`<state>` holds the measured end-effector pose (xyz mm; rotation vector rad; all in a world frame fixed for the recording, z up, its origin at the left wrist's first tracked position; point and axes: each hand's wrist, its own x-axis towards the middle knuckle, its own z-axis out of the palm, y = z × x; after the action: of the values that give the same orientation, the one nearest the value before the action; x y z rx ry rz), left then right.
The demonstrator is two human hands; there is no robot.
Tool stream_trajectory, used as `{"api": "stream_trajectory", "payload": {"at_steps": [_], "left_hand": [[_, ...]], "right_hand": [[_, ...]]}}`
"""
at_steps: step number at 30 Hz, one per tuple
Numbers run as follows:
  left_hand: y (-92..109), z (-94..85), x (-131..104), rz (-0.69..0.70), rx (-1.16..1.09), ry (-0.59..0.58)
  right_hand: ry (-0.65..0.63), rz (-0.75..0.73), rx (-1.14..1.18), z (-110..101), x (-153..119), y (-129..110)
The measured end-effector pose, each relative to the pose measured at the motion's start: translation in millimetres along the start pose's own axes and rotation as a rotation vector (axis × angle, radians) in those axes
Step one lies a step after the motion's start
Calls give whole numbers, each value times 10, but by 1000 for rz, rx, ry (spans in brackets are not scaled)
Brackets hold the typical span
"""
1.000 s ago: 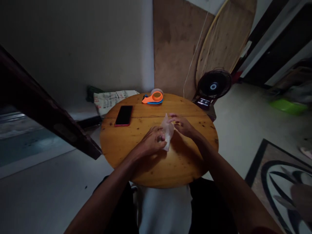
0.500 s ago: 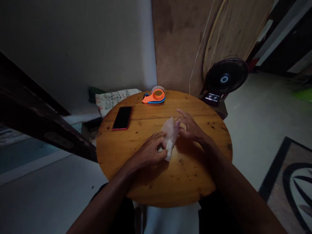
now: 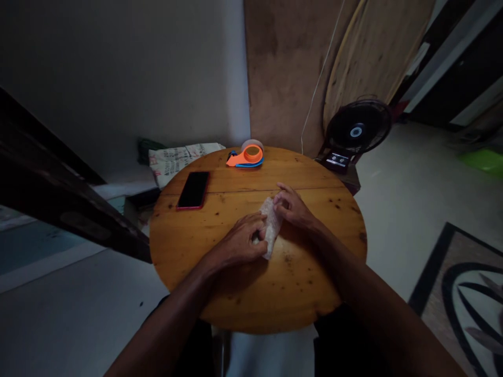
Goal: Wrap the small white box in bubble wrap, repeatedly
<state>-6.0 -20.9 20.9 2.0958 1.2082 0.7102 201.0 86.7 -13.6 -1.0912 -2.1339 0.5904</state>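
Observation:
A small translucent bubble-wrap bundle (image 3: 271, 230) lies near the middle of the round wooden table (image 3: 220, 309). My left hand (image 3: 247, 238) grips its left side, with the thumb low and the fingers curled over it. At the bundle's upper right, my right hand (image 3: 293, 208) pinches the wrap between thumb and curled fingers, its index finger raised. What is inside the wrap cannot be made out.
An orange and blue tape dispenser (image 3: 245, 157) sits at the table's far edge. A phone with a red edge (image 3: 193, 190) lies at the left. Beyond the table are a printed sack (image 3: 176, 159) and a black fan (image 3: 357, 128).
The raised flap of wrap now lies folded down against the bundle. My right hand has come lower and closer to it. My left hand keeps its grip, and the view has shifted slightly.

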Motion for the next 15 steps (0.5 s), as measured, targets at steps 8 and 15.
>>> {"api": "stream_trajectory", "payload": {"at_steps": [8,15], "left_hand": [[-2,3,-77,64,110,34],[0,16,-96,45,137,17]], "right_hand": [[117,16,-115,112,1,100],[228,299,-1,-56,-11,91]]}}
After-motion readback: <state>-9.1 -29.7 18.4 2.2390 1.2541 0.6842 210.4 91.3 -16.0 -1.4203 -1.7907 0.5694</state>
